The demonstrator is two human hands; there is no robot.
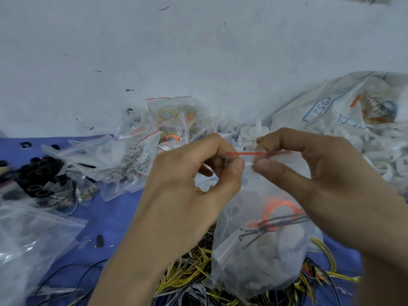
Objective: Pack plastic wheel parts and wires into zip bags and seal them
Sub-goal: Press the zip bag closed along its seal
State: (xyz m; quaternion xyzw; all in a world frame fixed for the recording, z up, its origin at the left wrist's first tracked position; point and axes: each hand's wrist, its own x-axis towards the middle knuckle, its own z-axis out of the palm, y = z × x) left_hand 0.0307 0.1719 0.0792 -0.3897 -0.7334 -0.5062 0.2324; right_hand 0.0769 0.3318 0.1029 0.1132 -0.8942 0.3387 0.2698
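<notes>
A clear zip bag point(260, 250) with a red strip along its mouth hangs in front of me over the table. Inside it I see white plastic wheel parts, an orange wire coil and black wire. My left hand point(185, 193) pinches the bag's top at the left end of the red strip. My right hand point(318, 173) pinches the top just beside it, thumb in front, fingers behind. The thumbs nearly touch. Loose yellow, black and white wires point(198, 274) lie heaped on the blue cloth below the bag.
Filled zip bags point(170, 120) are piled at the back centre. A large sack of white wheel parts point(357, 129) lies at the right. Black rings point(37, 173) and bags of small parts sit at the left, empty zip bags point(28, 244) at the lower left.
</notes>
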